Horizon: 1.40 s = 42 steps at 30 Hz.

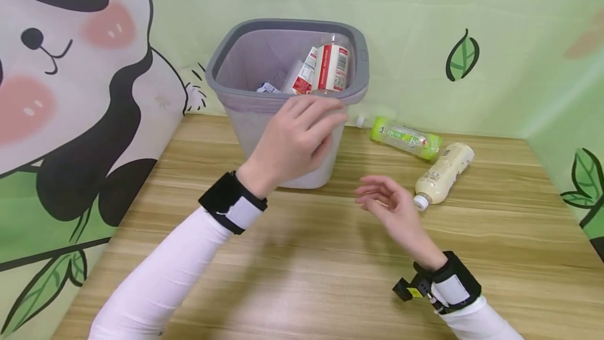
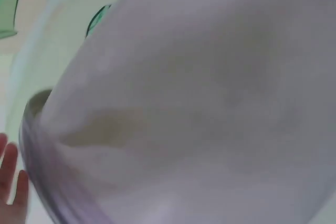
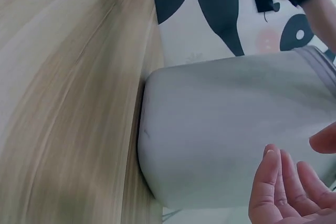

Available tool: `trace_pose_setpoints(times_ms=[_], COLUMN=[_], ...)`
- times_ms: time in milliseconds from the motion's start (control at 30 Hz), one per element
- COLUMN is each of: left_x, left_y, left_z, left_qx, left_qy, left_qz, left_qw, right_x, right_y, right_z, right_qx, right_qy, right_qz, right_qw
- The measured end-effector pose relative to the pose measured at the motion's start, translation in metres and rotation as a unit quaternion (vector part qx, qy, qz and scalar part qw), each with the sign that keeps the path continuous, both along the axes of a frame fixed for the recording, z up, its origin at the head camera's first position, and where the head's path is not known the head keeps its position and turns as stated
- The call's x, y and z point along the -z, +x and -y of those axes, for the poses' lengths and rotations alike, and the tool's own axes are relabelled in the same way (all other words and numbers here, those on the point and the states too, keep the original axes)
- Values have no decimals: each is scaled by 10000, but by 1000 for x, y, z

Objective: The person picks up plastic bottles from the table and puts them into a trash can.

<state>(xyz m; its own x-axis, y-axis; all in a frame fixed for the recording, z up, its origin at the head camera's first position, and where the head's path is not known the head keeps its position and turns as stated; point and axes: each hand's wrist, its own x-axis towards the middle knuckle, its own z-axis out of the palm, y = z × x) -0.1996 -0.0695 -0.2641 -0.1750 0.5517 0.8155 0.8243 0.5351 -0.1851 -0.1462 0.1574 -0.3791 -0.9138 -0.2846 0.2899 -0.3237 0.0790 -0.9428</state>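
A pale bin (image 1: 288, 140) with a grey rim (image 1: 222, 59) stands upright on the wooden table. Inside it, a clear plastic bottle with a red and white label (image 1: 331, 67) leans up near the rim beside other discarded containers (image 1: 302, 75). My left hand (image 1: 294, 138) hovers before the bin's front rim, its fingers loosely bent with nothing in them; in the left wrist view its fingers (image 2: 8, 174) appear beside the rim. Lower and to the right, my right hand (image 1: 394, 209) is in the air with relaxed, empty fingers, close to the white cap of a cream-coloured bottle (image 1: 445, 172).
Behind the cream bottle, a clear bottle with a green label (image 1: 406, 138) lies on its side, right of the bin. A green backdrop (image 1: 401, 25) with a panda print rises along the left and back edges of the table (image 1: 302, 277).
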Motion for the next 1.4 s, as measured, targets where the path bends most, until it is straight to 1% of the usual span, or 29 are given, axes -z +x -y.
trace_pose_setpoints(times_ms=[33, 67, 100, 167, 300, 400, 467, 567, 667, 800, 900, 967, 1100, 1200, 1267, 1333, 1400], left_x=[7, 14, 22, 37, 69, 89, 101, 113, 121, 128, 132, 134, 136, 137, 137, 138, 137], left_y=[3, 4, 6, 9, 13, 18, 21, 26, 30, 33, 34, 34, 35, 36, 36, 36, 37], left_z=[0, 1, 2, 3, 6, 8, 10, 11, 13, 14, 15, 16, 19, 21, 21, 22, 22], left_qx=[-24, -44, -62, -126, -294, -506, -639, -781, -852, -905, -927, -954, -977, -979, -975, -967, -969], left_qy=[-69, -126, -163, -246, -461, -770, -983, -1187, -1263, -1248, -1211, -1203, -1184, -1143, -1112, -1084, -1086], left_qz=[-142, -195, -197, -84, 480, 922, 1210, 1528, 1718, 1832, 1889, 1923, 1960, 1971, 1985, 2015, 2036], left_qw=[9999, 9997, 9997, 9996, 9973, 9915, 9857, 9780, 9733, 9709, 9701, 9693, 9685, 9688, 9689, 9687, 9682], right_x=[0, 0, 0, 1, 4, 6, 7, 7, 8, 7, 6, 4, -2, -10, -16, -20, -23], right_y=[0, 0, 0, 0, -2, -4, -6, -8, -8, -9, -11, -15, -32, -51, -65, -80, -94], right_z=[-1, -3, -4, -7, -14, -21, -26, -34, -40, -46, -50, -53, -64, -73, -80, -85, -89], right_qx=[24, 47, 77, 118, 221, 357, 467, 581, 622, 684, 801, 900, 1097, 1122, 1090, 1076, 1075], right_qy=[14, 26, 46, 86, 229, 410, 625, 997, 1318, 1546, 1716, 1923, 2475, 2940, 3253, 3634, 4031], right_qz=[37, 77, 105, 104, 33, -29, -64, -64, -40, -28, -155, -349, -863, -1115, -1185, -1252, -1288], right_qw=[10000, 10000, 9999, 9998, 9995, 9985, 9969, 9933, 9893, 9856, 9818, 9766, 9588, 9426, 9318, 9169, 8996])
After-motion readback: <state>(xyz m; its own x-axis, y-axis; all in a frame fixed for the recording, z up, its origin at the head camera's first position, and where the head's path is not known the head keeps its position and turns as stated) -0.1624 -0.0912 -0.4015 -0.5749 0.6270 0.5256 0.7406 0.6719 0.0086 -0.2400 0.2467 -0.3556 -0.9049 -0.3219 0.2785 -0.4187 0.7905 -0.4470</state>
